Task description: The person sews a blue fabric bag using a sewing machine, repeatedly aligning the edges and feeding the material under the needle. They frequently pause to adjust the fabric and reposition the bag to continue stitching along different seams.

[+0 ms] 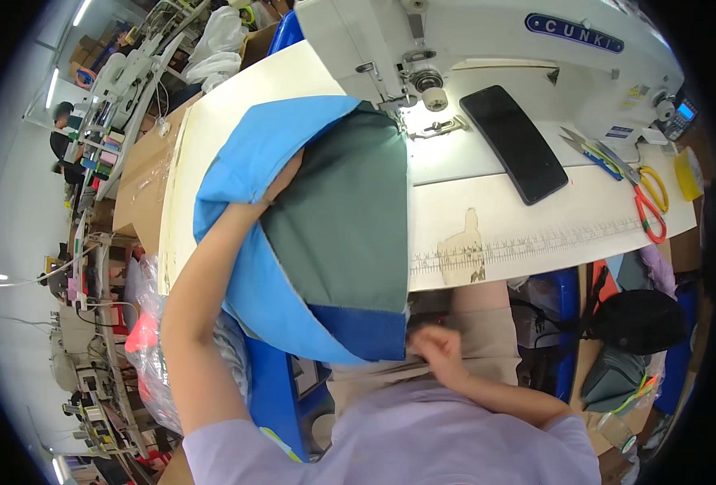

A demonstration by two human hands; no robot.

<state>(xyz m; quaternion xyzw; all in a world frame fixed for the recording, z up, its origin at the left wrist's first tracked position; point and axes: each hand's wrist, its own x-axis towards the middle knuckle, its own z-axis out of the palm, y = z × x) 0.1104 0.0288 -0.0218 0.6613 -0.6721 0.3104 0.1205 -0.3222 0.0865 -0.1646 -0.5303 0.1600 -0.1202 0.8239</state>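
Light blue fabric (245,145), folded over a dark green panel (337,210) with a navy band (358,331) along its bottom, lies on the sewing table (536,226). The panel's top right corner reaches the needle area of a white sewing machine (479,32). My left hand (281,182), partly covered by the light blue layer, grips that cloth near its fold. Beside the navy band's right end, below the table edge, my right hand (439,352) has curled, pinched fingers; whatever they may hold is too small to make out.
A black phone (513,144) and scissors (649,214) lie right of the needle, near a yellow tape roll (688,174). A black bag (637,319) sits below at right. Cardboard (139,178) borders the table's left side. Another person (63,141) is among machines far left.
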